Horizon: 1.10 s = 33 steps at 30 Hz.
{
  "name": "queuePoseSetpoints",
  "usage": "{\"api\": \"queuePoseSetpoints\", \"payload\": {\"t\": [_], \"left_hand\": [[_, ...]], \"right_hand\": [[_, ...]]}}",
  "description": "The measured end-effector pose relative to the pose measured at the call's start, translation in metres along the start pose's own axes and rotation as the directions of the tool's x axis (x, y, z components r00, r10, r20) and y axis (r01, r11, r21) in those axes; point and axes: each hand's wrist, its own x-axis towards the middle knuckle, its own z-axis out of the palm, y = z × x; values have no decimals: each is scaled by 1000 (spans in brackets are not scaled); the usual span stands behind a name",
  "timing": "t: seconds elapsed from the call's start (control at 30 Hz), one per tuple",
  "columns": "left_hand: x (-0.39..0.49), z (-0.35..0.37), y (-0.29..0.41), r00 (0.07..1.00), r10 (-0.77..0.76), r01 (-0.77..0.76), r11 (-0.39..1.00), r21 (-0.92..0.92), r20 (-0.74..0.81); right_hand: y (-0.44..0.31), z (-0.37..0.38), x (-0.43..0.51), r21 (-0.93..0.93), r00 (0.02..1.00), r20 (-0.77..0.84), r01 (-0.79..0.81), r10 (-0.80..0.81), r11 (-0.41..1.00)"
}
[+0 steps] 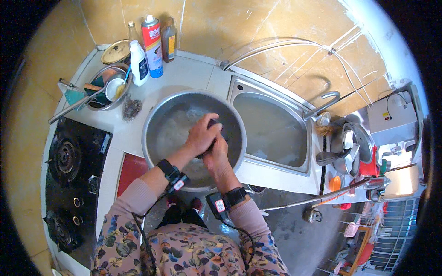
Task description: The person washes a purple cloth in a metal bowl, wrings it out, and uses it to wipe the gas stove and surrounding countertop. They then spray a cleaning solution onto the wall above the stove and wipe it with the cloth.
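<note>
Both hands are over a large round metal basin (149, 120), clasped around a dark wet item (214, 123) that is mostly hidden by the fingers, so its kind is unclear. My left hand (202, 134) grips its upper part, and my right hand (217, 153) is pressed against it from below. Cloudy water (169, 134) with some foam lies in the basin. Each wrist wears a black strap with a small device.
A steel sink (269, 127) holding murky water adjoins the basin on the right, under a curved faucet (326, 103). Left are a black gas stove (77, 165) and a bowl of utensils (117, 103). An aerosol can (152, 48) and several bottles line the wall.
</note>
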Motion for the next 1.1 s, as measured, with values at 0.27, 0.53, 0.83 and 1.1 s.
{"api": "queuePoseSetpoints", "payload": {"t": [0.27,0.53,0.83,1.1], "left_hand": [[-30,20,-33,975,129,-149,984,99,181],[40,-21,-54,978,-87,95,995,-38,187],[70,-84,-63,991,-119,85,918,387,65],[56,-55,-56,996,-87,36,601,798,20]], "right_hand": [[-16,-3,-4,-54,997,-45,59,-62,997],[-12,24,-22,-133,997,-68,-43,34,990],[-52,10,-5,-311,993,-120,-28,-10,950],[-61,-24,0,-666,934,-290,-41,-207,745]]}}
